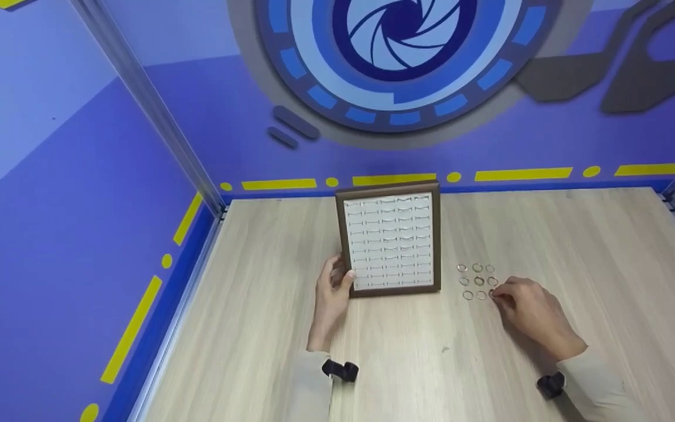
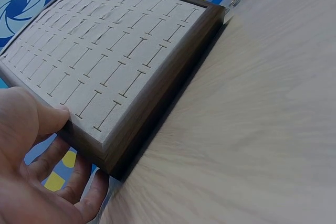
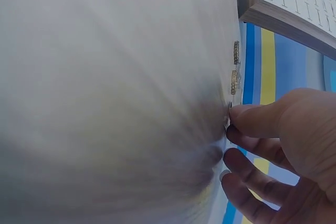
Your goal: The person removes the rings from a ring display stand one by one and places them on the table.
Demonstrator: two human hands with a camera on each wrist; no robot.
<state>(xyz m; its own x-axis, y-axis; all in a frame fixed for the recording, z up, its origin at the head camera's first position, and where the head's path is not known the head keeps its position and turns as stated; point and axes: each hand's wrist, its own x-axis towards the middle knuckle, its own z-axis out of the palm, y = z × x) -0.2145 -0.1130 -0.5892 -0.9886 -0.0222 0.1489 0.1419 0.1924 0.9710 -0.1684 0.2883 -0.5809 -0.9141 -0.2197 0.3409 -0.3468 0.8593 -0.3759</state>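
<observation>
While the table [image 1: 267, 328] is pale wood grain boxed in by blue walls with yellow dashes, the ring tray [image 1: 391, 240] stands propped up mid-table, face toward the camera, long axis running 12 to 6. Left hand [image 1: 331, 296] grips its 7 o'clock corner, thumb in front, fingers curled behind. Rings [image 1: 478, 281] sit in a small grid at the tray's 4 o'clock. Right hand [image 1: 528, 310] pinches the ring [image 1: 493, 293] at the grid's 4 o'clock corner.
</observation>
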